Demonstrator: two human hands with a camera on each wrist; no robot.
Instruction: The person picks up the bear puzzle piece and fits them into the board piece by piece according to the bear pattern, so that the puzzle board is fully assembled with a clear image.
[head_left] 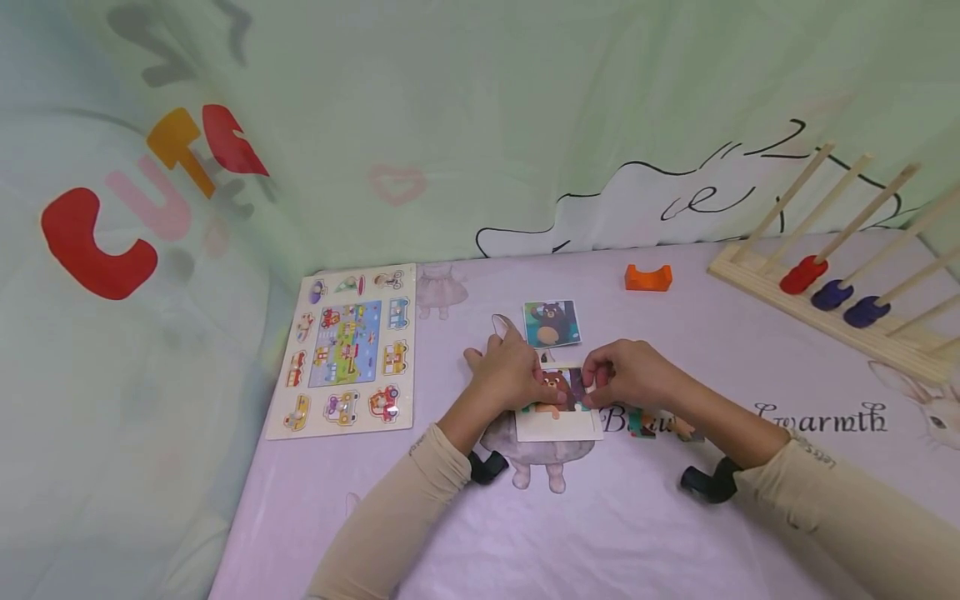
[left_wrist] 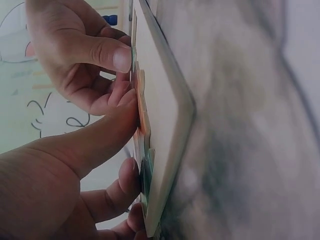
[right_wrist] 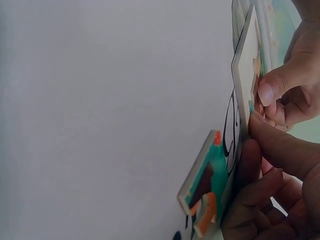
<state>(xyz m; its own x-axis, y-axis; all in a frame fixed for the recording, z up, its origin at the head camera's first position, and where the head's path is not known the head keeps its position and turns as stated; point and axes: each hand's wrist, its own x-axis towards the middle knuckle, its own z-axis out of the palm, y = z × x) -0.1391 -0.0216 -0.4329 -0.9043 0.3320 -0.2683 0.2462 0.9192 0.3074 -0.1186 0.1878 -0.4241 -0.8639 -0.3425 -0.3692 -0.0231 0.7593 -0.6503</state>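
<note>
A pale puzzle board (head_left: 558, 428) lies on the table, the upper part of its recess filled with bear-picture pieces (head_left: 553, 383). My left hand (head_left: 504, 372) holds the board's left side, its thumb pressing on the bear pieces and its other fingers by the edge. At the right side, my right hand (head_left: 628, 372) pinches a dark puzzle piece (head_left: 577, 385) between thumb and index finger; the fingers partly hide it. Just above the board lies a square bear picture card (head_left: 552, 323). Loose puzzle pieces, one green and brown (right_wrist: 206, 172) and one orange (right_wrist: 205, 215), lie near the right hand.
A vehicle peg puzzle (head_left: 401, 408) lies at the left. An orange block (head_left: 648, 278) sits toward the back. At the right stands a wooden bead frame (head_left: 825, 321) with upright rods and red and blue beads. A printed curtain (head_left: 450, 108) hangs behind the table.
</note>
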